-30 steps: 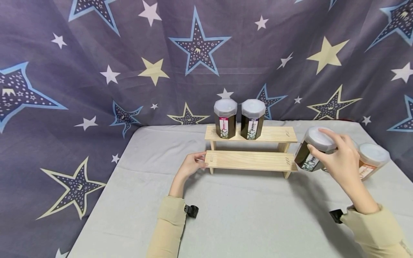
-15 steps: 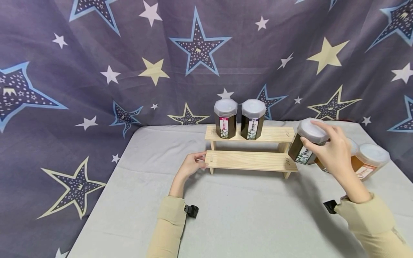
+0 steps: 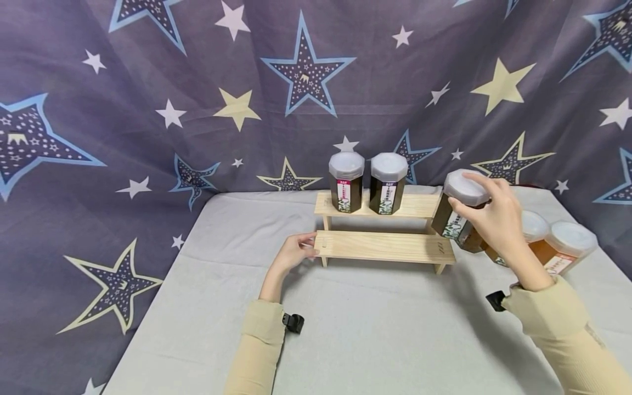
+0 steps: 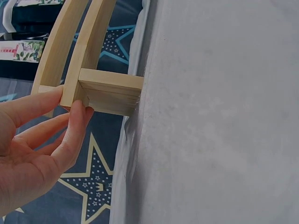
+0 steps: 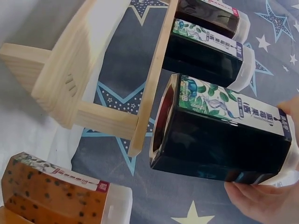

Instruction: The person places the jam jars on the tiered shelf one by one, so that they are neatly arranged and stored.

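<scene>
My right hand grips a dark jam jar by its white lid, holding it tilted beside the right end of the upper shelf. In the right wrist view that jar shows a label with green leaves. With thumb and fingers, my left hand pinches the left end of the lower board of a two-step wooden shelf. The left wrist view shows those fingertips at the board's corner. Two dark jars, one with a pink-topped label and one with a purple-topped label, stand on the upper step.
To the right on the grey cloth, two amber jars with white lids stand close together, one partly behind my right forearm. A purple star-patterned curtain hangs right behind the shelf.
My right hand has carried the dark jar left and upward, toward the upper step, uncovering more of the amber jars. My left hand stays on the shelf's end.
</scene>
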### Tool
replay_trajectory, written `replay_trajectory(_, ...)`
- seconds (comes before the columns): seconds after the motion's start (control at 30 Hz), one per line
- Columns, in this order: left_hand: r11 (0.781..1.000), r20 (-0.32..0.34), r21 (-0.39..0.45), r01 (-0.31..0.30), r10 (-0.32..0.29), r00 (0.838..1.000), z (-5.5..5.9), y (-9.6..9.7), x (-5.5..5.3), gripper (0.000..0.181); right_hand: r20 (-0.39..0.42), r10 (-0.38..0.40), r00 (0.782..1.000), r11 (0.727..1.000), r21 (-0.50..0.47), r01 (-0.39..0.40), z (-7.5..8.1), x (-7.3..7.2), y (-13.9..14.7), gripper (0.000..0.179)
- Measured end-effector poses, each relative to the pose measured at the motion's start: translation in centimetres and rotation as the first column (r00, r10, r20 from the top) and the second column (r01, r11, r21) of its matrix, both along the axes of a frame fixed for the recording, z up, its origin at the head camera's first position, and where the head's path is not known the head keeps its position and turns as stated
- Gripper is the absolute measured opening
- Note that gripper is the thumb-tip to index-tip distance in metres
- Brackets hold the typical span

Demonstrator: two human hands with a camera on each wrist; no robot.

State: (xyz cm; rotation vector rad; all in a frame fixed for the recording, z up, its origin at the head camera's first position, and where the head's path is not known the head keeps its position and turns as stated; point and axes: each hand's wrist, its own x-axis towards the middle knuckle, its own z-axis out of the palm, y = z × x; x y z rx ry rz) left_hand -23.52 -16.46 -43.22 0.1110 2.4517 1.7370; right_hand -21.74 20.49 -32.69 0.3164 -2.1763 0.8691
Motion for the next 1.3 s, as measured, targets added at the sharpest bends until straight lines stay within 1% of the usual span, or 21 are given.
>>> replay_trajectory(0.1,1.000,-0.004,0.005,0.003,-0.003,1.000,0.1,0.0,0.0,0.050,0.005,0.004,1.000,1.000,0.008,-0.004,0.1,-0.4,-0.3,0.050)
replay_trajectory(0.27,1.000,0.011,0.009,0.016,-0.016,1.000,0.0,-0.1,-0.1,0.052,0.039,0.019,0.999,1.000,0.004,-0.019,0.4,-0.9,-0.8,0.050)
replay_trajectory(0.37,1.000,0.020,0.018,0.016,-0.016,1.000,-0.1,-0.2,-0.1,0.052,0.059,0.037,0.998,0.999,-0.012,-0.036,0.7,-1.3,-1.2,0.050)
replay_trajectory(0.5,1.000,0.015,0.011,0.001,-0.001,1.000,-0.1,-0.2,-0.2,0.051,0.080,0.027,0.996,1.000,-0.009,-0.026,1.0,-2.2,-1.5,0.050)
replay_trajectory(0.6,1.000,0.005,-0.004,-0.003,0.003,1.000,-0.1,-0.1,-0.2,0.050,0.086,0.025,0.996,1.000,-0.008,-0.025,0.9,-3.0,-1.5,0.049)
replay_trajectory(0.73,1.000,0.007,-0.002,-0.006,0.006,1.000,-0.3,-0.1,-0.1,0.050,0.089,0.032,0.996,0.999,-0.014,-0.031,0.7,-3.9,-1.6,0.050)
replay_trajectory(0.93,1.000,0.007,0.004,-0.008,0.008,1.000,-0.1,-0.1,-0.2,0.051,0.076,0.041,0.996,0.999,-0.007,-0.041,0.9,-5.0,-1.9,0.049)
replay_trajectory(1.1,1.000,-0.003,0.013,-0.008,0.008,1.000,-0.2,-0.1,-0.2,0.050,0.104,0.054,0.993,0.999,-0.005,-0.054,0.8,-5.7,-2.1,0.049)
replay_trajectory(1.17,1.000,0.005,0.020,-0.012,0.012,1.000,-0.2,-0.1,-0.2,0.050,0.115,0.058,0.992,0.998,-0.004,-0.058,0.6,-6.0,-2.3,0.049)
replay_trajectory(1.3,1.000,0.007,0.014,-0.007,0.007,1.000,-0.1,-0.2,-0.1,0.051,0.111,0.064,0.992,0.998,0.000,-0.065,0.3,-6.4,-2.5,0.048)
